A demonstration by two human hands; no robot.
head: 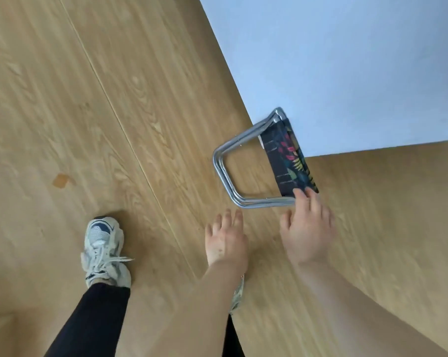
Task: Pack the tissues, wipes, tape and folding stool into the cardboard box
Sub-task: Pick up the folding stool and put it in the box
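Against the corner of the pale wall (346,60), the folding stool (259,161) stands collapsed flat on the wood-grain floor (89,112), its upper chrome corner touching the wall edge. Frame: doubled chrome tubes forming a rounded loop that extends away from the wall; seat: dark fabric with a pink, yellow and green leaf print, bunched along the wall-side edge of the frame. Right hand (306,228): reaching toward the stool from the side opposite the wall, palm down, forearm extended, fingers together and slightly curved. Fingertips rest on the near end of the fabric seat where it meets the lower tube; thumb splayed out to the side, not wrapped around anything. No closed grasp visible, contact only. Left hand (226,240): just short of the stool's lower tube, apart from it, palm down, fingers loosely extended and slightly spread, holding nothing. Both forearms bare. A white and navy laced sneaker (104,251) with a black trouser leg above it is planted on the floor well away from the stool, on the left hand's side. Part of a second shoe shows under the left forearm.
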